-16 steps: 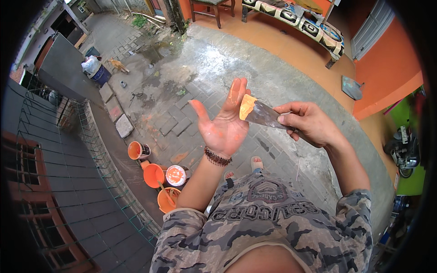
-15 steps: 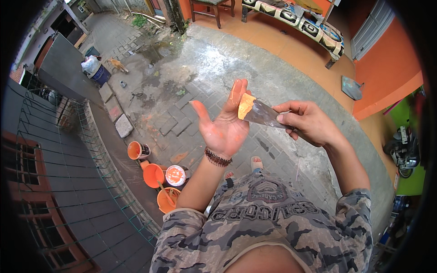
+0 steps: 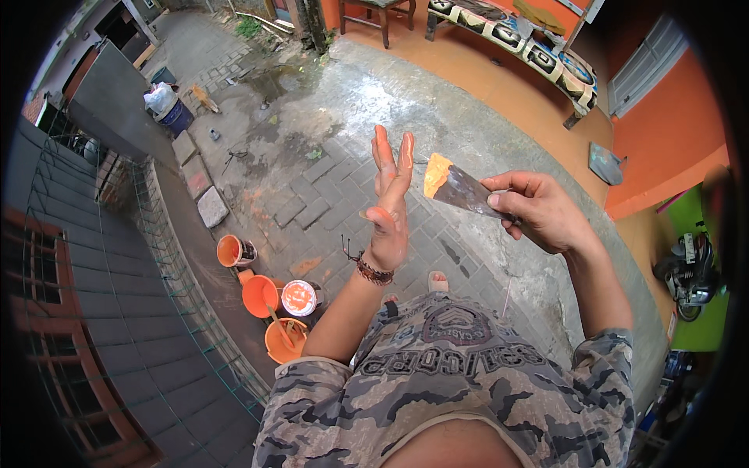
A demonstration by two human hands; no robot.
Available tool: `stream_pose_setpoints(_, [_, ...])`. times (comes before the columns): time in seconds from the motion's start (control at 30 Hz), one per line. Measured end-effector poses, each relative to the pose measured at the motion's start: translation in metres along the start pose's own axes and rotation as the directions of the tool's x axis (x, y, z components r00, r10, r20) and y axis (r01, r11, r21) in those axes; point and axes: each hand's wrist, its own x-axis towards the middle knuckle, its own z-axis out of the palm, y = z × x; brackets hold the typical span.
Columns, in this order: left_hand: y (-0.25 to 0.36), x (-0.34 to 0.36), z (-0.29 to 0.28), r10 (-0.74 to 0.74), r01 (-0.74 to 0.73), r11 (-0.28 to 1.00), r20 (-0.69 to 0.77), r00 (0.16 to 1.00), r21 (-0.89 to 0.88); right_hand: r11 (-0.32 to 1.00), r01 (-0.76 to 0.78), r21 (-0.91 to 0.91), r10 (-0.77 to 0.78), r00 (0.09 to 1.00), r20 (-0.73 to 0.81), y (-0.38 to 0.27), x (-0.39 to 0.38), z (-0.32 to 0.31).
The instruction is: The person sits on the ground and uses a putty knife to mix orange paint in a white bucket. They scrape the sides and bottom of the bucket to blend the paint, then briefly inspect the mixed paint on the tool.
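My right hand [image 3: 538,207] pinches a flat, dark metal scraper [image 3: 468,193] between thumb and fingers. A thick dab of yellow-orange paste [image 3: 437,176] covers the scraper's far left end. To the left of that end, my left hand [image 3: 390,207] is raised, turned edge-on, with its fingers stretched upward and apart from the thumb. Nothing is held in it, and orange smears mark its fingers and thumb. A small gap separates it from the scraper. A dark beaded bracelet [image 3: 373,271] circles my left wrist.
Several orange-stained containers stand at lower left, among them an orange bucket [image 3: 260,295], a paint-topped tub [image 3: 300,298] and a pail [image 3: 285,340] holding a stick. A wire fence [image 3: 148,312] runs along the left. A bench [image 3: 523,43] and a motorcycle [image 3: 690,269] are at right.
My left hand has turned from palm-up to edge-on and drawn away from the scraper's tip. The scraper, still in my right hand, has shifted slightly right.
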Motion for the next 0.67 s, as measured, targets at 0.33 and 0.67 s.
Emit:
stream_pose_setpoints(0.33, [-0.012, 0.019, -0.006, 0.189, -0.214, 0.801, 0.103, 0.977, 0.56, 0.997, -0.032, 0.077, 0.03, 0.999, 0.021, 0.008, 0.013, -0.014])
stream_pose_setpoints(0.67, [-0.068, 0.059, 0.035, -0.174, 0.197, 0.974, 0.178, 0.968, -0.117, 0.954, 0.078, 0.289, -0.018, 0.979, -0.204, 0.013, 0.016, -0.091])
